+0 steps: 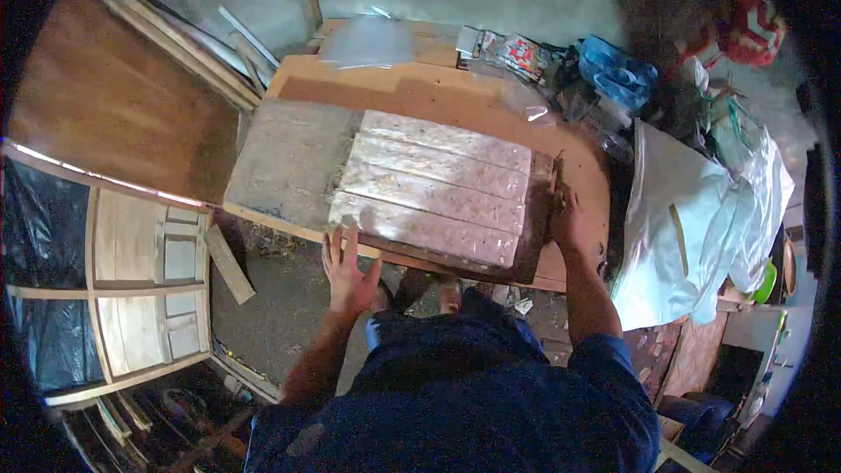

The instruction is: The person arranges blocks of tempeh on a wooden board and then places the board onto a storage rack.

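A pale, speckled slab with long parallel grooves (438,184) lies on a dark brown wooden base (533,250), which shows along its right and near sides. To its left, a flat grey board (293,158) lies against it on the orange-brown tabletop (420,92). My left hand (352,273) is open, with fingers spread and their tips at the slab's near left corner. At the right end of the base, my right hand (568,217) is closed beside a small dark upright piece; its fingers partly hide what they grip.
Plastic packets (508,52) and a blue plastic bag (618,70) sit at the table's far right. White sheeting (670,228) hangs beyond the right edge. Wood strips (175,35) lean at the far left, above framed wooden panels (131,254). A loose plank (230,264) lies on the floor.
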{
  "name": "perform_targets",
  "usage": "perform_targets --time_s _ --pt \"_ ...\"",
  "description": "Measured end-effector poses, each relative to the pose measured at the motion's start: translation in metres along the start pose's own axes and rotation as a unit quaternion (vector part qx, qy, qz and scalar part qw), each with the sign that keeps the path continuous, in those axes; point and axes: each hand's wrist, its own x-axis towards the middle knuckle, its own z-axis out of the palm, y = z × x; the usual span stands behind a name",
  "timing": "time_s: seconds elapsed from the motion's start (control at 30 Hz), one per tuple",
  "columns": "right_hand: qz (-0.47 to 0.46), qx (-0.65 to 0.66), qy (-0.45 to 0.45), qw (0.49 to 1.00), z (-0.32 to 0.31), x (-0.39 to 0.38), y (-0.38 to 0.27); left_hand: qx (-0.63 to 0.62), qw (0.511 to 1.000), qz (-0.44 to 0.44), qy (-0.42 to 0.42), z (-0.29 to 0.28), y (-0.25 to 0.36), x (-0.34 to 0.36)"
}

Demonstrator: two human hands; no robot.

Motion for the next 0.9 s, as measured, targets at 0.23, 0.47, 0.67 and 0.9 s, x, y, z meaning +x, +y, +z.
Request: perform_targets --time_s 0.23,0.47,0.67,0.9 --pt "-0.061 0.056 -0.006 0.997 -0.005 -0.028 0.016 0.056 0.993 0.056 -0.083 -0.006 0.014 0.046" --pt "-0.073 0.042 -0.044 0.995 -0.007 -0.078 -0.039 0.079 0.983 0.120 -0.115 -0.007 0.007 0.073" --pt "-0.289 -0.065 -0.028 0.955 0.023 -0.123 -0.103 0.060 0.976 0.149 -0.145 -0.016 0.003 0.086" --pt "-0.277 -0.127 -0.058 0.951 0.026 -0.126 -0.114 0.060 0.966 0.180 -0.175 -0.028 -0.002 0.095"
